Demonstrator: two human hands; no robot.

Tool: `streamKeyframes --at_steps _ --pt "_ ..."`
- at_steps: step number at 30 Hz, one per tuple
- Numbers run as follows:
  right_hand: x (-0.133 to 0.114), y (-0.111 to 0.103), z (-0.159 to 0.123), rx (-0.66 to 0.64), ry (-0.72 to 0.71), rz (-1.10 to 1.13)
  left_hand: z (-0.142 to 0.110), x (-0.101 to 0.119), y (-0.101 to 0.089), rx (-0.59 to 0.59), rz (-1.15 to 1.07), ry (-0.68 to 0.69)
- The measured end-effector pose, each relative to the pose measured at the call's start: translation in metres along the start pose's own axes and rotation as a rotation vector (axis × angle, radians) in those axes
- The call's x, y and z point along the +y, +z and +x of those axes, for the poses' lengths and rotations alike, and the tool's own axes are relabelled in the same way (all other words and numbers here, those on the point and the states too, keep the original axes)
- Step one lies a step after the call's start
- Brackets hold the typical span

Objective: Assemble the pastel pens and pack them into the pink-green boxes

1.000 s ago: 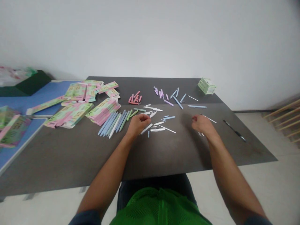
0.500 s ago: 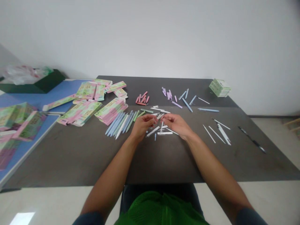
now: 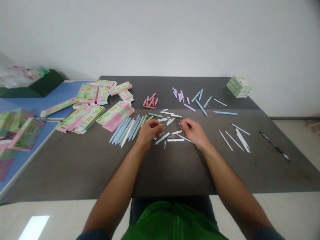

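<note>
My left hand (image 3: 149, 132) is closed, thumb against fingers, just right of a row of assembled blue, white and green pens (image 3: 128, 129). Whatever it pinches is too small to name. Opposite, my right hand (image 3: 193, 131) is pinched too, with a tiny dark bit at its fingertips that I cannot make out. Between and below the hands lie loose white pen barrels (image 3: 175, 140) and a small blue pen part (image 3: 165, 144). A white barrel (image 3: 170, 121) lies just beyond the fingertips. A thin white refill (image 3: 185, 138) runs partly beneath my right hand.
Red pen parts (image 3: 150, 101), purple ones (image 3: 181, 96) and blue barrels (image 3: 201, 107) lie farther back. White refills (image 3: 234, 141) and a black pen (image 3: 275, 146) are at right. Pink-green boxes (image 3: 116, 115) spread left; a green-white box stack (image 3: 239, 87) stands back right.
My right hand has come left from the refills to the middle pile, near my left hand. The hands met around half a second ago and are now slightly apart. The view has shifted.
</note>
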State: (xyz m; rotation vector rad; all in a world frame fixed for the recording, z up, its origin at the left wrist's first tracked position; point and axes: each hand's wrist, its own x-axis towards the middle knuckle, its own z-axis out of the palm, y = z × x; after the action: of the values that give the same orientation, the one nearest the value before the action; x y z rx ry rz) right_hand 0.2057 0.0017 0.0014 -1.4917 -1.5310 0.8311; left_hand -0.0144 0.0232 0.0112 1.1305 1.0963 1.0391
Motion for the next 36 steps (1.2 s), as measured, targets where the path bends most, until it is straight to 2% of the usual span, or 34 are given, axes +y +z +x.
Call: streamKeyframes --at_steps 4,9,13,16,19,23,26,30,36 --pt "0.008 -0.001 0.004 0.08 -0.074 -0.183 0.0 -0.001 -0.001 0.008 0.047 -0.029" --pt "0.011 0.0 0.005 0.134 -0.03 -0.297 0.0 -0.003 0.001 0.006 0.086 -0.04" --pt "0.012 0.003 0.005 0.13 -0.016 -0.297 0.002 -0.007 0.002 -0.001 0.109 -0.022" --pt "0.01 0.001 0.004 0.096 0.006 -0.31 0.004 -0.008 0.0 0.015 0.131 -0.025" --pt "0.005 -0.002 0.002 -0.002 0.005 -0.383 0.005 -0.008 -0.003 0.034 0.148 -0.03" --pt "-0.002 -0.002 -0.002 -0.164 -0.061 -0.424 0.006 -0.006 -0.004 0.096 0.154 -0.049" --pt "-0.002 0.002 -0.005 -0.239 -0.141 -0.421 0.006 -0.002 -0.005 0.147 0.109 -0.077" --pt "0.0 0.003 -0.005 -0.242 -0.162 -0.464 0.007 0.006 -0.014 0.198 0.096 -0.081" --pt "-0.005 0.003 -0.007 -0.258 -0.175 -0.454 0.008 0.015 -0.038 0.143 0.104 -0.085"
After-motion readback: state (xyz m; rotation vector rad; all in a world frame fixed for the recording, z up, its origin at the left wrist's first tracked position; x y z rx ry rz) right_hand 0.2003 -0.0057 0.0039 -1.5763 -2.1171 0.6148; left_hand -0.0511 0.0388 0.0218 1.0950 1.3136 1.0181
